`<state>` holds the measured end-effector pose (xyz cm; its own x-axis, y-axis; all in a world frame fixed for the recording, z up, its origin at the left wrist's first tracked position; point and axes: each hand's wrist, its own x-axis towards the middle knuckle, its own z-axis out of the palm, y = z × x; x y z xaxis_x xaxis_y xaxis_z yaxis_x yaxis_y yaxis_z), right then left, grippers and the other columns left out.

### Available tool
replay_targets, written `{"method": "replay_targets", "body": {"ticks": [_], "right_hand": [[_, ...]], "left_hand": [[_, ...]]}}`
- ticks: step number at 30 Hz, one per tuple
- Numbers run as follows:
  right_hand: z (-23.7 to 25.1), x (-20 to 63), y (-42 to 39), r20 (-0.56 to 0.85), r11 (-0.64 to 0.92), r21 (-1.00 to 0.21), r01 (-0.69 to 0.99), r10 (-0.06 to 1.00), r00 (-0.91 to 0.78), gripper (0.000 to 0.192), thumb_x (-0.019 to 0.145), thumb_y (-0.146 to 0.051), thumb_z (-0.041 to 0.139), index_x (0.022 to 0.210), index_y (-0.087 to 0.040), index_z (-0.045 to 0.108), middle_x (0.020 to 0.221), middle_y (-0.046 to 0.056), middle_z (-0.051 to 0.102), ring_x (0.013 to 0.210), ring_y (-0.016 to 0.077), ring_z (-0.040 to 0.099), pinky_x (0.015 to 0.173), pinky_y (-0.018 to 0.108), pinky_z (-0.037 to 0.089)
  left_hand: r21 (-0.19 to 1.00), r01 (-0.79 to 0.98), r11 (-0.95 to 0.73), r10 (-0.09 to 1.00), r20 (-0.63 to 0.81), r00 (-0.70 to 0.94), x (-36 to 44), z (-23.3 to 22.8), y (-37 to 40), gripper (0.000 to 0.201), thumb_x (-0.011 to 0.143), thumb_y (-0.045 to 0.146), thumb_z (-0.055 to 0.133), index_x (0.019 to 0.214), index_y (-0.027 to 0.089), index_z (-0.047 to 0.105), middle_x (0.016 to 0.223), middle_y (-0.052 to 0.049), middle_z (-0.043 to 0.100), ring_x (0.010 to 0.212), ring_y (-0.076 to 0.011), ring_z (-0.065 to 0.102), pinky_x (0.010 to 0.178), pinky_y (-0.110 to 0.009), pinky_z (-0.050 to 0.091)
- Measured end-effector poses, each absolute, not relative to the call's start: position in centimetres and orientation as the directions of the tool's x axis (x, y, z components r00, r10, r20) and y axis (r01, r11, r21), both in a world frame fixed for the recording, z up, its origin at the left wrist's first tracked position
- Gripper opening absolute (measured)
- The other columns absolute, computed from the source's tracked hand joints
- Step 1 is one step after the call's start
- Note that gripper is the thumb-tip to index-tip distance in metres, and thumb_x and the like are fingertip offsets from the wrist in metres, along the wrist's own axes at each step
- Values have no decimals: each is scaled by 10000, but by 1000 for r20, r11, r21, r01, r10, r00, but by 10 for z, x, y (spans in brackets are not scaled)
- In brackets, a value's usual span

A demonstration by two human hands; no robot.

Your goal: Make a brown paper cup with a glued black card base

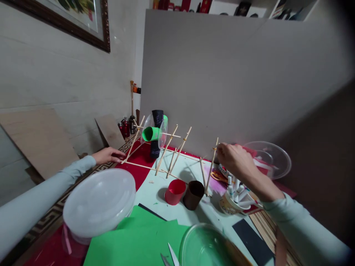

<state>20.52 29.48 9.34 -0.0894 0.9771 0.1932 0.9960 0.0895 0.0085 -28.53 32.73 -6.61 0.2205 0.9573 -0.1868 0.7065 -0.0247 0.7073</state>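
Note:
A frame of thin wooden sticks [145, 167], tied into crossed pairs, stands across the table. At its left end, the fingers of my left hand [109, 155] close about the foot of a crossed stick. My right hand [234, 157] is closed at the top of the right-hand pair of sticks; its fingertips are partly hidden. Between the left supports is a wheel of clear plastic discs [163, 133] with green paper cups [151, 133] and black paper cups [158, 117] around it. A red paper cup [174, 192] and a brown paper cup [193, 195] stand before the frame.
A white-lidded tub [100, 201] stands front left. Green paper sheets [133, 240], scissors [172, 255] and a clear green-tinted bowl [205, 244] lie nearest me. On the right are a tub of markers [229, 205], a clear basin [281, 162] and black card [253, 240]. A grey panel [216, 81] rises behind.

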Motion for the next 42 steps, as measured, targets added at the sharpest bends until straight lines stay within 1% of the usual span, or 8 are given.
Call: {"method": "replay_targets", "body": {"ticks": [2, 4, 8, 11, 16, 20, 35, 42], "right_hand": [[101, 176, 285, 263, 213, 30, 977, 941, -214, 231, 1023, -171, 466, 1110, -137, 677, 1009, 148, 715, 926, 236, 675, 802, 355, 510], [103, 138, 278, 279, 386, 35, 922, 882, -380, 366, 977, -90, 431, 1289, -140, 617, 1114, 170, 722, 972, 248, 677, 795, 327, 485], [96, 66, 282, 239, 609, 24, 793, 767, -596, 763, 878, -29, 455, 1606, -134, 253, 1100, 188, 741, 855, 250, 684, 708, 328, 475], [92, 38, 298, 212, 656, 2, 754, 737, -642, 824, 906, -111, 502, 1627, -60, 107, 1007, 203, 742, 823, 266, 687, 710, 361, 505], [78, 38, 307, 119, 687, 22, 726, 720, -684, 480, 1019, -339, 580, 1456, -176, 468, 1126, 89, 690, 911, 212, 697, 803, 402, 590], [58, 54, 286, -49, 725, 83, 684, 688, -724, 290, 1003, -354, 636, 1221, -163, 643, 1121, 68, 697, 921, 195, 701, 804, 390, 607], [60, 101, 251, -130, 691, 201, 694, 721, -680, 220, 1006, -315, 638, 1147, -149, 673, 1069, 55, 714, 917, 189, 710, 810, 384, 610], [78, 126, 219, -139, 629, 215, 747, 777, -614, 206, 1003, -334, 639, 1067, -142, 679, 943, 25, 707, 782, 153, 688, 725, 332, 592]], "left_hand": [[702, 711, -41, 964, -160, 213, -285, -65, 324, 351, 948, 354, 669, 1245, 169, 639, 1296, -95, 651, 1136, -283, 653, 951, -495, 570], [694, 717, -57, 968, -139, 211, -285, -64, 320, 347, 947, 355, 670, 1237, 166, 643, 1291, -95, 654, 1139, -284, 652, 954, -497, 567], [680, 727, -96, 971, -98, 220, -283, -63, 314, 349, 950, 361, 666, 1239, 168, 643, 1301, -95, 652, 1151, -288, 649, 966, -504, 561], [671, 734, -107, 973, -80, 215, -282, -63, 313, 341, 952, 363, 663, 1231, 169, 647, 1303, -94, 653, 1154, -288, 648, 972, -504, 559], [675, 731, -102, 977, -70, 201, -284, -68, 316, 349, 953, 372, 660, 1233, 164, 647, 1287, -91, 661, 1147, -290, 653, 967, -504, 561], [680, 726, -107, 978, -58, 199, -288, -73, 321, 349, 954, 369, 659, 1240, 170, 645, 1303, -95, 654, 1157, -289, 648, 974, -507, 557], [631, 773, -65, 994, -28, 106, -304, -60, 323, 304, 955, 361, 659, 1195, 175, 662, 1274, -88, 664, 1133, -276, 655, 958, -485, 567], [624, 781, -38, 999, 18, 34, -298, -39, 308, 312, 958, 360, 655, 1209, 175, 653, 1269, -91, 663, 1117, -268, 661, 941, -477, 575]]}}
